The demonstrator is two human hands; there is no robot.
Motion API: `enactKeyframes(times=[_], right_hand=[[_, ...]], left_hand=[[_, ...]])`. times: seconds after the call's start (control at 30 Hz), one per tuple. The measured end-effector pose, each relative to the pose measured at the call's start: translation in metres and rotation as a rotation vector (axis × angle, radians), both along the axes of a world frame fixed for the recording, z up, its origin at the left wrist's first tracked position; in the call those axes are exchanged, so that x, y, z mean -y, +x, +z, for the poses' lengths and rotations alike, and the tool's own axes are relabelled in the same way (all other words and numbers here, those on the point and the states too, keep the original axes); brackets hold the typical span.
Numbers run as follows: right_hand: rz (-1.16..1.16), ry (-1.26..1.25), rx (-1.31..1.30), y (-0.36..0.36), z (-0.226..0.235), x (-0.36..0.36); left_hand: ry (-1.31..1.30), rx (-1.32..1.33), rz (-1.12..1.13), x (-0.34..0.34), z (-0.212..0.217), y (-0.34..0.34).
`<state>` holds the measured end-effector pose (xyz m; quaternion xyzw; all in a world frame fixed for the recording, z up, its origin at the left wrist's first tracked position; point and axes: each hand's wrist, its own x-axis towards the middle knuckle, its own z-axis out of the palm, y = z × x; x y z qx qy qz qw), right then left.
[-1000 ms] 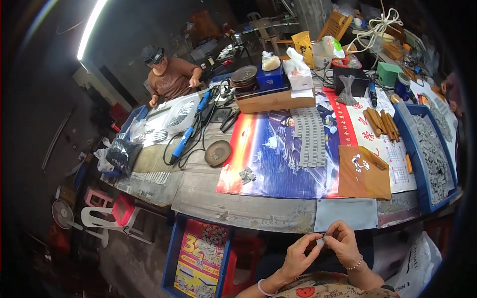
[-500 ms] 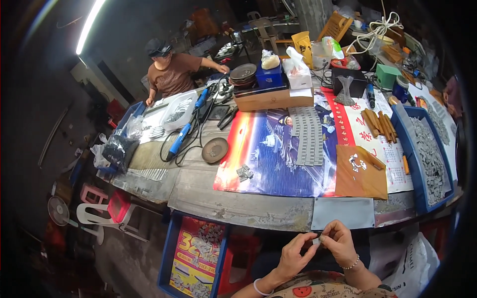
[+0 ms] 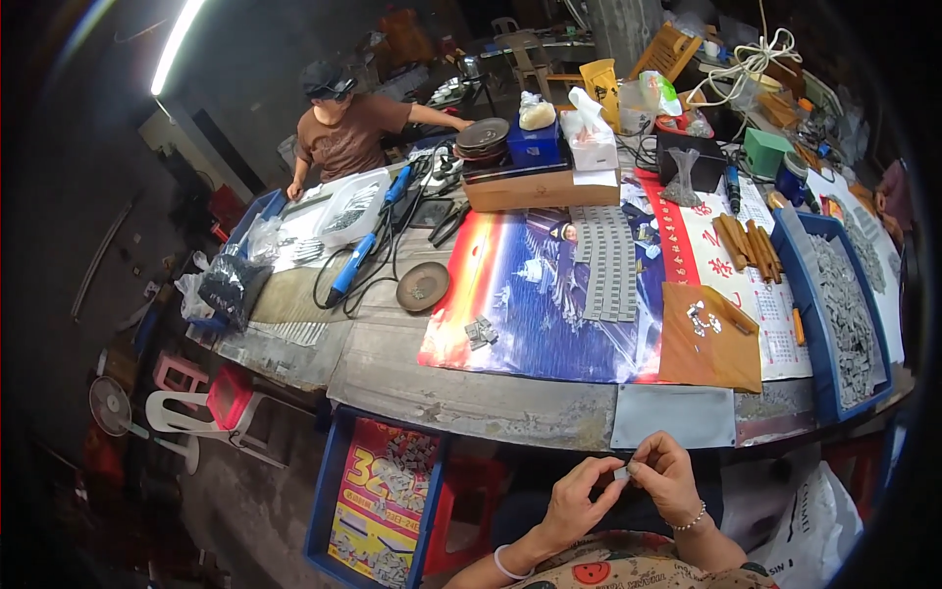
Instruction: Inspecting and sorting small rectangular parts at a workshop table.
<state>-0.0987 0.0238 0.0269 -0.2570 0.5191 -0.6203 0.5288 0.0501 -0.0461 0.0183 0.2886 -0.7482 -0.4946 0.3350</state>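
Note:
Near the table's front edge, my left hand and my right hand meet at the fingertips. Both pinch a small flat grey piece, mostly covered by the fingers. Just beyond them a pale grey sheet lies at the table edge. Past it is a brown sheet with small bright bits on top. Rows of small grey pieces are lined up on a colourful poster. A few loose grey pieces rest at the poster's left side.
A blue tray heaped with grey pieces stands at the right. Another blue tray sits lower left, below the table. Brown sticks, a round dish and corded blue tools lie about. Across the table sits a person in brown.
The view has shifted slightly. The person opposite leans further towards the round dishes, arm stretched out. My hands keep their pinch on the small grey piece.

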Motion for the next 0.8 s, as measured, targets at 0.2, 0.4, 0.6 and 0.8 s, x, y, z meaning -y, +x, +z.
enactKeyframes(times=[0.2,0.4,0.6,0.8], right_hand=[[-0.008,-0.002,-0.015,0.0002,0.0003,0.0012],[0.002,-0.001,-0.030,0.0013,-0.0023,0.0027],[-0.050,-0.010,-0.040,0.0057,-0.0001,0.0038],[0.007,0.007,-0.043,0.0039,0.0013,0.0027]], left_hand=[[-0.004,0.009,-0.006,0.0025,0.0015,0.0003],[-0.009,-0.009,-0.005,0.0041,-0.0024,0.0015],[0.027,-0.003,-0.005,0.0007,-0.0035,0.0028],[0.063,-0.021,-0.006,0.0004,-0.0058,0.0044]])
